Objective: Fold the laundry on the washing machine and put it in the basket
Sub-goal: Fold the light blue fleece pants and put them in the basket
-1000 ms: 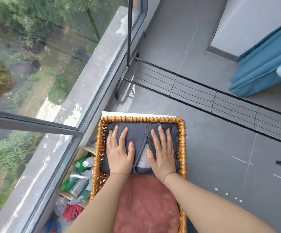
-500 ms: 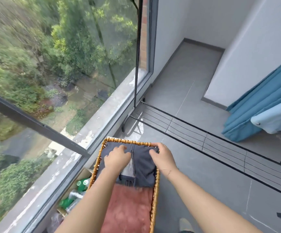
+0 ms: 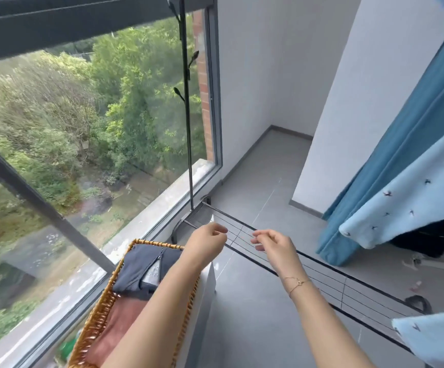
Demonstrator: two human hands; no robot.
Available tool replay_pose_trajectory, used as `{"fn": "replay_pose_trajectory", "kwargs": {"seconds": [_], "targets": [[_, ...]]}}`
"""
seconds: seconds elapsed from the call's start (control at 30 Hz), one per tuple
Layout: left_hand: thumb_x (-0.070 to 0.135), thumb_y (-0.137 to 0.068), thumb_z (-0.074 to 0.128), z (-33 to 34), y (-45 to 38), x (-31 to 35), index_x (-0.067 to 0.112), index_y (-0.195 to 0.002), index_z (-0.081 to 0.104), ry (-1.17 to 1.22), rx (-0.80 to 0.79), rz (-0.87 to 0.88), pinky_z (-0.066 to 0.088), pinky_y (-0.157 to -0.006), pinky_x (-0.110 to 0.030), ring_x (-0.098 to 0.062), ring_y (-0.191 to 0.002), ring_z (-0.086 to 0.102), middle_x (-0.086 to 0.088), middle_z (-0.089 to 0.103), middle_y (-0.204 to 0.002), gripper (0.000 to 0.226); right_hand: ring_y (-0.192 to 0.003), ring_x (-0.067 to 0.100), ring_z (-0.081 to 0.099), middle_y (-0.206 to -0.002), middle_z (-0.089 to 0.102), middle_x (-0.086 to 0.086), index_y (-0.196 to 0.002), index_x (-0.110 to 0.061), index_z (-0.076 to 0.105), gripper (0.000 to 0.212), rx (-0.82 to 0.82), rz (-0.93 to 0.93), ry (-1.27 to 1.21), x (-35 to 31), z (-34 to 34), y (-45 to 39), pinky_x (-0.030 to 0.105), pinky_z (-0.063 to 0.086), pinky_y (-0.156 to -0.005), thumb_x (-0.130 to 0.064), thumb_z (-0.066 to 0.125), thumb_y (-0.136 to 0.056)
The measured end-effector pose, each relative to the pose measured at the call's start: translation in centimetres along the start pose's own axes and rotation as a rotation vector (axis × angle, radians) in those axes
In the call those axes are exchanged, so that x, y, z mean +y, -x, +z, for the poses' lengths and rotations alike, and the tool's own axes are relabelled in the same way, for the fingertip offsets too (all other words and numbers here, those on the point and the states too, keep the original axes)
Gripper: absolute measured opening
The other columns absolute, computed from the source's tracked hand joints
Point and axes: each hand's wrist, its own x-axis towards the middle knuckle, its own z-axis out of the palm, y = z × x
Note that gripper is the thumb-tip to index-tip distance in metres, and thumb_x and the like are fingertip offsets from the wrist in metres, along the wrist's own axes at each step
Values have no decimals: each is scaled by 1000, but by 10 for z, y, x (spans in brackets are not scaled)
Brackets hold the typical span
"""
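Observation:
A woven wicker basket [image 3: 101, 309] stands at the lower left on a white appliance top [image 3: 207, 285]. Inside it lie a folded dark grey zip garment [image 3: 138, 269] at the far end and a folded rust-red cloth [image 3: 120, 325] nearer me. My left hand [image 3: 208, 243] hangs in the air above the basket's far right corner, fingers loosely curled, holding nothing. My right hand [image 3: 275, 247] hovers to its right over the floor, fingers relaxed and empty. A gold bracelet sits on the right wrist.
A large window with dark frames [image 3: 43, 205] fills the left. A low black wire drying rack [image 3: 321, 277] runs across the grey floor. A blue curtain [image 3: 390, 166] and a pale blue bird-print cloth [image 3: 412, 203] hang at the right.
Both hands have lifted off the grey garment and out of the basket. The head camera has tilted up, so the basket sits lower left and more window shows.

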Motion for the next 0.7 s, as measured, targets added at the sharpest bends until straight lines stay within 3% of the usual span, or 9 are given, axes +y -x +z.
{"fn": "replay_pose_trajectory", "kwargs": {"seconds": [0.1, 0.27, 0.47, 0.7], "targets": [[18, -86, 53, 7, 28, 45, 28, -100, 63, 17, -42, 88, 52, -86, -32, -14, -92, 65, 4, 68, -102, 20, -76, 14, 63, -83, 71, 1, -88, -15, 69, 20, 30, -59, 3, -16, -46, 32, 7, 44, -60, -10, 49, -91], [13, -88, 52, 19, 83, 105, 22, -105, 64, 90, -109, 261, 53, -88, -34, -17, -94, 66, 1, 70, -100, 22, -73, 14, 65, -77, 71, -1, -84, -17, 69, 21, 174, -154, 14, -34, -116, 91, 7, 43, -58, -10, 50, -92], [11, -92, 47, 46, 156, 162, 15, -108, 66, 192, -207, 420, 44, -60, -12, -11, -84, 64, 1, 71, -103, 25, -73, 11, 63, -84, 72, 0, -96, -20, 66, 23, 314, -241, 103, -55, -191, 166, 10, 44, -60, -8, 46, -91], [11, -94, 44, 77, 213, 217, 17, -106, 66, 234, -284, 529, 45, -77, -25, -11, -90, 66, 6, 72, -100, 26, -75, 19, 66, -83, 72, 2, -99, -16, 66, 22, 463, -333, 126, -68, -278, 219, 24, 48, -71, -5, 50, -89]]}}
